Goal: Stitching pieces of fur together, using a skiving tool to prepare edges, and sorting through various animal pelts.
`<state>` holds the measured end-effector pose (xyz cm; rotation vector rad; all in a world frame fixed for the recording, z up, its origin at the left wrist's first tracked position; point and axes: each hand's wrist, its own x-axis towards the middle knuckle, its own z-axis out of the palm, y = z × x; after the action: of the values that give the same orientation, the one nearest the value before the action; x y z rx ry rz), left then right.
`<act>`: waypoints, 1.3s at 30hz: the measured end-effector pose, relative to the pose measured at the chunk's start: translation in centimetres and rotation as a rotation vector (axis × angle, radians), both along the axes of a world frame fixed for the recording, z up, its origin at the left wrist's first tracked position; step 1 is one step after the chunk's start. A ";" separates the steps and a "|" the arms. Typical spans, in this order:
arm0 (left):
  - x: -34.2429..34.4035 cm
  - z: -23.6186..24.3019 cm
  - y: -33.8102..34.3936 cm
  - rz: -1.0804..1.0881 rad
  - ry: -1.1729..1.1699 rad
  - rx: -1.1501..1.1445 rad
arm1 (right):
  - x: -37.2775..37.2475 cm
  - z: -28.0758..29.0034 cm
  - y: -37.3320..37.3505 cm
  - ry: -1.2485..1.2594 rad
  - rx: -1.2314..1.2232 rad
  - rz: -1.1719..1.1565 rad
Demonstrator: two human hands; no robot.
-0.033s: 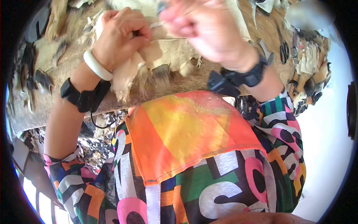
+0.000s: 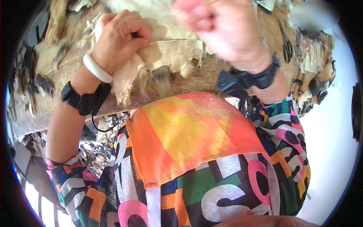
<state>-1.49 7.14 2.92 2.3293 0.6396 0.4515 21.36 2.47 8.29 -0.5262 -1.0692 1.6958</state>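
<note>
Facing the near edge of the board (image 2: 206, 80), the orange apron (image 2: 185, 121) leaves little room; a bare strip runs between that edge and the hide (image 2: 172, 53). The hide lies mid-board, near side ragged and furry. Looks mid-work: ragged side seems unfinished; far part runs out of view, so the remainder can't be told. Left hand (image 2: 121, 39) is on the hide, fingers curled, thumb by forefinger; any pinch is hidden. Right hand (image 2: 217, 28), blurred, fingers bent, grip can't tell. Scissors (image 2: 287, 52) lie toward the right end, beside crowded fur scraps (image 2: 315, 62), limiting room there.
</note>
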 end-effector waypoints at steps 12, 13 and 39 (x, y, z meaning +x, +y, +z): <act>0.5 4.3 0.1 -0.030 0.289 -0.019 | 13.0 -0.2 -16.7 -0.616 -0.109 -0.727; 0.6 4.8 -0.7 0.005 0.353 0.022 | 14.6 -0.4 -19.0 -0.723 -0.128 -0.827; 6.1 5.9 -15.1 0.405 0.481 0.477 | 44.7 -7.3 -40.7 -1.947 -0.673 -1.500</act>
<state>4.62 -7.93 8.84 2.7907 1.3760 0.2301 66.01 -38.18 1.02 -2.7253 -0.5723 -0.3660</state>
